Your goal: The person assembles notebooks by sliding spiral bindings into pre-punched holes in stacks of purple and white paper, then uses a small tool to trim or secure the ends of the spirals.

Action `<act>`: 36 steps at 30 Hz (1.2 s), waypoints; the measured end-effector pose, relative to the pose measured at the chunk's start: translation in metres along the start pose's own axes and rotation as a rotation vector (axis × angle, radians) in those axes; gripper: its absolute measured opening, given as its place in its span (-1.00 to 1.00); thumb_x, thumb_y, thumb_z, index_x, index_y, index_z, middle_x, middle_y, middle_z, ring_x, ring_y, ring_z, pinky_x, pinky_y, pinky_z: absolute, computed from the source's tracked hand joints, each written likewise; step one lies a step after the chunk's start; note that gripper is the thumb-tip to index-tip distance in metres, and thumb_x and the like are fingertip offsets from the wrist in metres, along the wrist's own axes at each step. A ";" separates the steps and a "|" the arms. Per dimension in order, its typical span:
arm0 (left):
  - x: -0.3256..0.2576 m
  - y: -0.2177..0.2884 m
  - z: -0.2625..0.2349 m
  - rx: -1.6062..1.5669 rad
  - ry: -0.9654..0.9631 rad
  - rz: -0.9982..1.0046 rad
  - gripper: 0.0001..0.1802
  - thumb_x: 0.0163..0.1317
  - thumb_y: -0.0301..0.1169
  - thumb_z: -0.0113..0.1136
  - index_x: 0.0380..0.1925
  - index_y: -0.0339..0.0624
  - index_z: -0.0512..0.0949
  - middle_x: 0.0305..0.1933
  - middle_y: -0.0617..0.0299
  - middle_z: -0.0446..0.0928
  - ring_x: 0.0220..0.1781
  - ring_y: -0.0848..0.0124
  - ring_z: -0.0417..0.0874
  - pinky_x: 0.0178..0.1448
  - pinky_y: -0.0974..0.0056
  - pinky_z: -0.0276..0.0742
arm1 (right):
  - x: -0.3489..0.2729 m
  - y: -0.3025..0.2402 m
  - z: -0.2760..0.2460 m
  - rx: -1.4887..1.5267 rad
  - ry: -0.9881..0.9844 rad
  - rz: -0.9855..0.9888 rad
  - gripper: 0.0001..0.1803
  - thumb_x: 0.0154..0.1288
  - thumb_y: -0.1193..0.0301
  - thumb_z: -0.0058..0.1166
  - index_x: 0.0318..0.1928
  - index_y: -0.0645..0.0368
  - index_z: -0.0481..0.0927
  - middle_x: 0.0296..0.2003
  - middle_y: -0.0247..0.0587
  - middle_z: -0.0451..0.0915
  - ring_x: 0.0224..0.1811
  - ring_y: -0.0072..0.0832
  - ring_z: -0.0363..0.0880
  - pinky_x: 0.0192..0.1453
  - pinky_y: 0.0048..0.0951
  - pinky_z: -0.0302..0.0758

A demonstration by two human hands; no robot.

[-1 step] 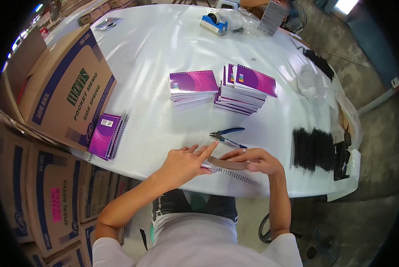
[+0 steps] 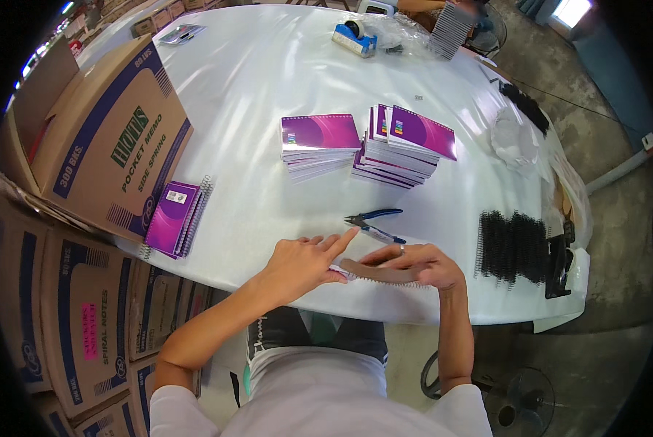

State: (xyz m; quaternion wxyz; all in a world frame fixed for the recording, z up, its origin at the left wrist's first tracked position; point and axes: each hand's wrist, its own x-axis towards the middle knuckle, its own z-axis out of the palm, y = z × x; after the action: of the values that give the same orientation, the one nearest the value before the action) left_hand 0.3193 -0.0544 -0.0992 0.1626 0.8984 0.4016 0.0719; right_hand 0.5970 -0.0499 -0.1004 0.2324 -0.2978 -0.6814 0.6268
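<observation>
My left hand (image 2: 305,266) pinches a small notepad edge-on, its index finger stretched toward the cutters; most of the pad is hidden behind the fingers. A thin wire spiral (image 2: 396,283) runs rightward from the pad. My right hand (image 2: 421,264), a ring on one finger, grips a curved brown strip (image 2: 377,272) lying along the spiral. I cannot tell the strip's material. Just beyond the hands, blue-handled wire cutters (image 2: 376,215) lie on the white-covered table (image 2: 246,182). Farther back stand two stacks of purple notebooks, a left stack (image 2: 319,135) and a taller right one (image 2: 417,138).
Purple spiral notebooks (image 2: 172,218) lie beside a large carton (image 2: 119,138) at the left. Black spiral coils (image 2: 512,246) are bunched at the right. A blue tape dispenser (image 2: 354,40) stands at the back. More cartons (image 2: 86,313) are piled below the table's left edge.
The brown strip now reaches farther right along the spiral and covers more of it. My right hand has shifted only slightly; the left hand keeps its grip.
</observation>
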 end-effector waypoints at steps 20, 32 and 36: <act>0.006 -0.017 -0.003 0.006 0.113 -0.108 -0.08 0.02 0.21 0.25 0.41 0.26 0.24 0.25 0.30 0.52 0.25 0.13 0.57 -0.11 0.07 0.65 | 0.023 0.007 0.005 0.036 0.041 0.003 -0.40 0.19 0.11 0.26 0.14 0.25 0.61 0.19 0.04 0.52 0.33 -0.18 0.35 0.39 -0.16 0.22; 0.010 -0.029 -0.001 -0.205 0.290 -0.124 0.10 -0.13 -0.07 0.49 0.46 0.26 0.12 0.41 0.26 0.35 0.39 0.09 0.41 0.12 0.06 0.60 | 0.044 0.001 0.000 0.092 0.019 -0.073 -0.43 0.25 0.10 0.23 0.15 0.22 0.61 0.15 -0.05 0.53 0.23 -0.26 0.42 0.29 -0.27 0.31; 0.007 -0.034 0.012 -0.574 0.472 -0.163 0.26 -0.19 -0.28 0.58 0.50 0.14 -0.03 0.47 0.11 0.26 0.47 0.07 0.28 0.35 0.12 0.45 | 0.057 -0.010 0.003 -0.234 0.097 0.217 -0.39 0.23 0.04 0.23 0.15 0.20 0.61 0.07 -0.08 0.58 0.15 -0.32 0.46 0.23 -0.32 0.35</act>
State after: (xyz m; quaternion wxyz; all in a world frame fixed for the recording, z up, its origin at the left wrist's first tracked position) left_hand 0.3030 -0.0307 -0.1229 0.3158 0.7403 0.4616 0.3731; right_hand 0.5531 -0.0127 -0.0944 0.1600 -0.4246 -0.7016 0.5494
